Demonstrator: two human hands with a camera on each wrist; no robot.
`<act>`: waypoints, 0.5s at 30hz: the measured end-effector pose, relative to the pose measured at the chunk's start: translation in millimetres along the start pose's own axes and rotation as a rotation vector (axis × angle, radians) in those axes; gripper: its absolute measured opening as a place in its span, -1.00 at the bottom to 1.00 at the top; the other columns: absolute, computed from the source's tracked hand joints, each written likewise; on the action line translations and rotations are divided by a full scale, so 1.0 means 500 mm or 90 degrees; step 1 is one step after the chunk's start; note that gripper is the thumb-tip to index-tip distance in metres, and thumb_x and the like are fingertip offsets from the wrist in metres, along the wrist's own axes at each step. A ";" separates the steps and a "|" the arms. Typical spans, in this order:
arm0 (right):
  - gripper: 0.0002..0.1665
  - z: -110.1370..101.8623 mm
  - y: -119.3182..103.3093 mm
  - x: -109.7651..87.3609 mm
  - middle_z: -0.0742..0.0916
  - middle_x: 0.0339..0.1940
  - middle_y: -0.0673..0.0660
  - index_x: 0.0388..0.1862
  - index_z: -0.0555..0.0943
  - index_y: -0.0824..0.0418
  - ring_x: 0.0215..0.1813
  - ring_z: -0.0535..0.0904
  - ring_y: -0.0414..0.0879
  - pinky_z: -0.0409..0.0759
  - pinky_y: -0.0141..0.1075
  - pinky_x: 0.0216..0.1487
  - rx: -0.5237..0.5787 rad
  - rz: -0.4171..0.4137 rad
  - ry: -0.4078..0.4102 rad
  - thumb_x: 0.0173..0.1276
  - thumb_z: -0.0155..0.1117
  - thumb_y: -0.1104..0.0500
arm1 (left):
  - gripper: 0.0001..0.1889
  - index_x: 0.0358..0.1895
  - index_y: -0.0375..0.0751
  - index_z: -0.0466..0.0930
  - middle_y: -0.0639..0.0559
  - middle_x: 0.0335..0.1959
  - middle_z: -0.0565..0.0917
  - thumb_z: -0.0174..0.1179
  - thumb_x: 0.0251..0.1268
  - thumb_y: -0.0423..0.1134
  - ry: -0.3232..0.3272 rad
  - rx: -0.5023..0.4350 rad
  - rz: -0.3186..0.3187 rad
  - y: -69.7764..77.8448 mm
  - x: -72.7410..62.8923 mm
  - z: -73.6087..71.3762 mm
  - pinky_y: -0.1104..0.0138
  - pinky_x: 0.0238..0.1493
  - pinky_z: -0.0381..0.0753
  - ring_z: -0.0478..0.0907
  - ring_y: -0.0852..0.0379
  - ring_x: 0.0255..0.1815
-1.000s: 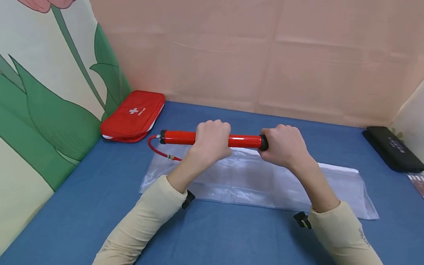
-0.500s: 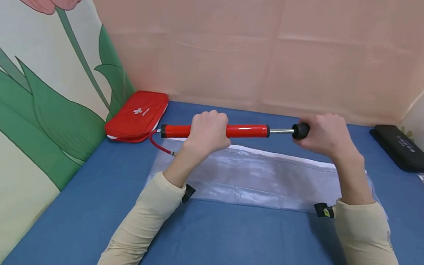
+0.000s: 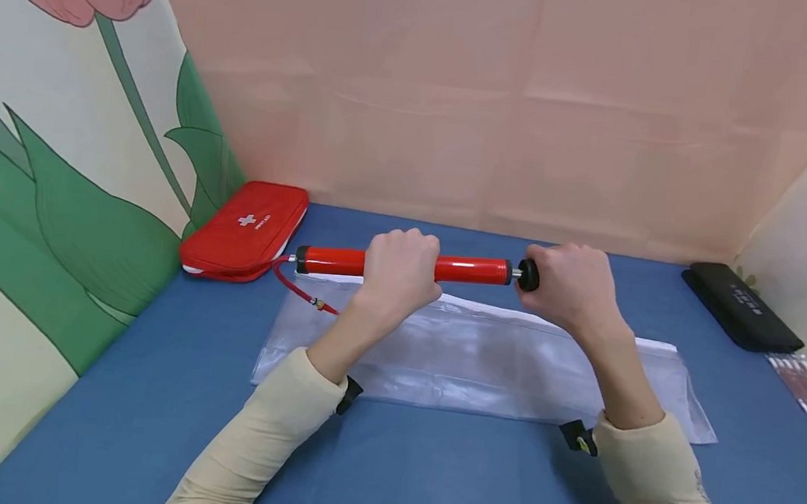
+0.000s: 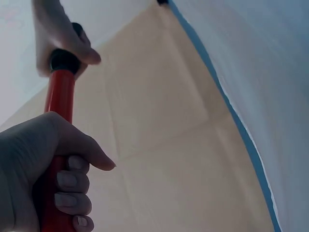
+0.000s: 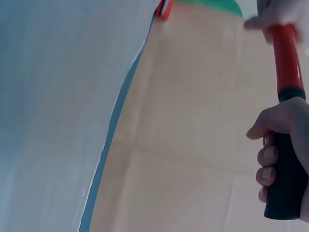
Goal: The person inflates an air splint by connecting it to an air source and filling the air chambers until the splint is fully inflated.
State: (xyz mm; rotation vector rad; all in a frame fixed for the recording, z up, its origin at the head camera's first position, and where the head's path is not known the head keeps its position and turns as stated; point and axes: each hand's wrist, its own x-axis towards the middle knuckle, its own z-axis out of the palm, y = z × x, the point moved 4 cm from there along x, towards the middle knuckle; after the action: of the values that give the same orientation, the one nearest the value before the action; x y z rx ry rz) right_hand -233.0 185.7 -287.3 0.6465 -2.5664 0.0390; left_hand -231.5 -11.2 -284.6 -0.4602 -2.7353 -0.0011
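A red hand pump (image 3: 472, 270) is held level above the table in the head view. My left hand (image 3: 402, 271) grips its barrel near the middle, fingers wrapped round it in the left wrist view. My right hand (image 3: 573, 287) holds the black T-handle (image 5: 286, 179) at the right end, where a short bit of metal rod (image 3: 517, 273) shows. From the pump's left end a thin red hose (image 3: 295, 290) with a brass fitting hangs down behind my left wrist. Below the pump lies a folded clear plastic sheet or bag (image 3: 480, 359) with a white edge.
A red first aid case (image 3: 243, 229) sits at the back left of the blue-covered table (image 3: 430, 472). At the right lie a black zip case (image 3: 744, 307) and a clear pack of slim items (image 3: 805, 385). Printed cloths hang at the back and sides.
My right hand pulled the handle out to the right, baring the metal rod, then pushed it back most of the way. My left hand kept its grip on the barrel.
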 end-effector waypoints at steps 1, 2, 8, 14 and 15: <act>-0.82 0.001 -0.011 0.001 0.52 -0.74 0.07 -0.50 0.60 0.25 -0.68 0.39 -0.03 0.45 -0.17 -0.63 -0.003 0.003 0.000 -0.05 0.41 0.19 | -0.75 -0.43 -0.10 0.66 0.10 -0.75 0.47 0.45 -0.16 -0.07 0.000 -0.002 0.004 0.001 -0.002 -0.001 0.34 -0.58 0.53 0.43 0.16 -0.70; -0.82 0.002 -0.021 0.002 0.52 -0.74 0.07 -0.51 0.60 0.25 -0.69 0.39 -0.04 0.44 -0.18 -0.63 -0.004 0.006 0.002 -0.06 0.42 0.20 | -0.76 -0.44 -0.10 0.66 0.10 -0.75 0.47 0.45 -0.15 -0.07 -0.001 -0.006 0.009 0.004 -0.003 -0.003 0.34 -0.59 0.53 0.43 0.16 -0.70; -0.79 0.017 -0.062 0.004 0.50 -0.75 0.06 -0.58 0.54 0.21 -0.71 0.36 -0.07 0.39 -0.23 -0.64 0.001 0.007 -0.013 -0.10 0.43 0.19 | -0.74 -0.42 -0.10 0.65 0.10 -0.71 0.49 0.46 -0.16 -0.08 -0.023 -0.013 0.037 0.022 -0.007 0.003 0.31 -0.57 0.55 0.43 0.16 -0.69; -0.81 0.018 -0.039 0.009 0.47 -0.75 0.02 -0.55 0.54 0.16 -0.68 0.37 -0.07 0.38 -0.22 -0.62 0.019 0.000 -0.021 -0.06 0.42 0.18 | -0.79 -0.46 -0.10 0.64 0.09 -0.69 0.51 0.42 -0.16 -0.12 -0.024 -0.046 0.068 -0.005 0.002 0.011 0.31 -0.51 0.56 0.45 0.17 -0.66; -0.82 0.014 -0.027 0.011 0.47 -0.74 0.01 -0.55 0.54 0.15 -0.67 0.38 -0.07 0.39 -0.21 -0.61 0.022 0.001 -0.020 -0.05 0.41 0.18 | -0.81 -0.46 -0.11 0.64 0.08 -0.68 0.53 0.41 -0.16 -0.13 -0.023 -0.055 0.065 -0.015 0.005 0.011 0.30 -0.50 0.57 0.46 0.16 -0.64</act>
State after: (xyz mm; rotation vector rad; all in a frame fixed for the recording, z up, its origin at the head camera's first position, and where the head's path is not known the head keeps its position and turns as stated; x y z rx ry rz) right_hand -234.3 170.1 -292.3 0.6631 -2.6018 0.0742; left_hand -238.0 -17.2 -288.2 -0.6305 -2.7511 -0.0862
